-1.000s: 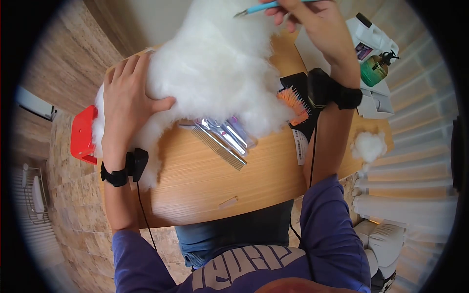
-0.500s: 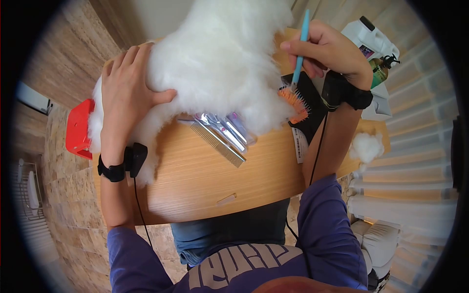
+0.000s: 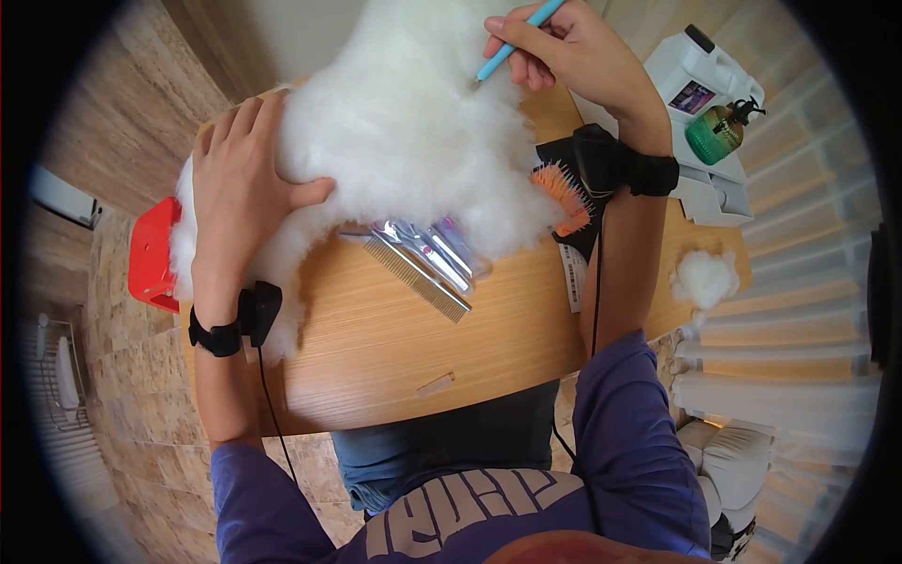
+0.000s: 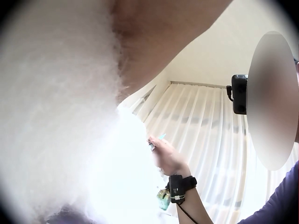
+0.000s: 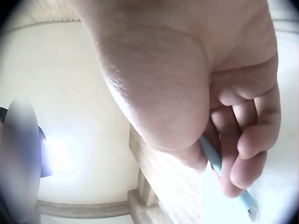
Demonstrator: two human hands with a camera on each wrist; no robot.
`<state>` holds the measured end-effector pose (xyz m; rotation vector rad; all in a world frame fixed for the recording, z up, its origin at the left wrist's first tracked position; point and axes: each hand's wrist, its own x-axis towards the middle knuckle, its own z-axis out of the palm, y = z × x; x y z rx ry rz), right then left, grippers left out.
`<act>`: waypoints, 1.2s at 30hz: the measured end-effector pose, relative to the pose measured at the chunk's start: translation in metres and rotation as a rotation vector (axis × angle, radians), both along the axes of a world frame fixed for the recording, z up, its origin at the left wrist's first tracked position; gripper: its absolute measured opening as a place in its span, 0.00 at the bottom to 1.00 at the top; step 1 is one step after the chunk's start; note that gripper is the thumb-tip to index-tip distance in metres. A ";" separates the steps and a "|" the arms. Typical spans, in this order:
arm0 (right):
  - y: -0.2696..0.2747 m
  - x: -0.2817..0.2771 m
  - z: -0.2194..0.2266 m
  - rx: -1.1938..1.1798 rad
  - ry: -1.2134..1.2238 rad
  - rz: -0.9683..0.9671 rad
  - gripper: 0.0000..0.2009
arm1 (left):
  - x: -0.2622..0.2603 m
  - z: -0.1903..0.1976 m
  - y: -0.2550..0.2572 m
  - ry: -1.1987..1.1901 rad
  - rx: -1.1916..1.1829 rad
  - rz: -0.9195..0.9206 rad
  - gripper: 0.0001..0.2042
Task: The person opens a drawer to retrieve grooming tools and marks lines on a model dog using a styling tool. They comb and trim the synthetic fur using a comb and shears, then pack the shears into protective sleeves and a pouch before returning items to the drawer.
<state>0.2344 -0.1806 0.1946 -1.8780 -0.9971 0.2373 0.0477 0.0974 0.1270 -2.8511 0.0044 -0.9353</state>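
Observation:
A large fluffy white furry body (image 3: 413, 141) lies over the far part of the wooden table (image 3: 376, 367); no face or legs show. My left hand (image 3: 240, 183) rests flat on its left side, thumb spread to the right. In my right hand (image 3: 587, 56) is a slim light-blue pen-like tool (image 3: 512, 47), pinched between thumb and fingers. Its small metal tip points down at the fur's upper right edge. The right wrist view shows the fingers curled round the blue shaft (image 5: 212, 156). In the left wrist view, white fur (image 4: 56, 107) fills the left side.
A metal comb (image 3: 418, 277) and scissors in clear packaging (image 3: 442, 254) lie before the fur. An orange pin brush (image 3: 567, 199) sits at its right. Further right are a white jug (image 3: 700, 75), a green pump bottle (image 3: 716, 133) and a loose white tuft (image 3: 707, 278). A red plastic object (image 3: 155, 252) stands left.
My right hand swung right, holding the tool by the pin brush with its tip down, then came back up and left to the fur. The left hand stays in place.

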 end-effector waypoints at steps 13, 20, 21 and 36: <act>-0.041 -0.026 0.014 -0.364 0.112 0.096 0.17 | 0.000 -0.002 0.002 -0.015 0.033 0.008 0.44; -0.056 -0.036 0.009 -0.010 0.127 0.105 0.18 | -0.002 0.001 -0.003 -0.006 0.034 0.017 0.44; -0.056 -0.036 0.003 -0.009 0.128 0.103 0.18 | -0.001 0.002 -0.003 -0.005 0.034 0.015 0.44; -0.031 -0.010 -0.008 0.596 0.121 0.597 0.16 | 0.000 -0.003 0.002 -0.005 0.059 0.019 0.43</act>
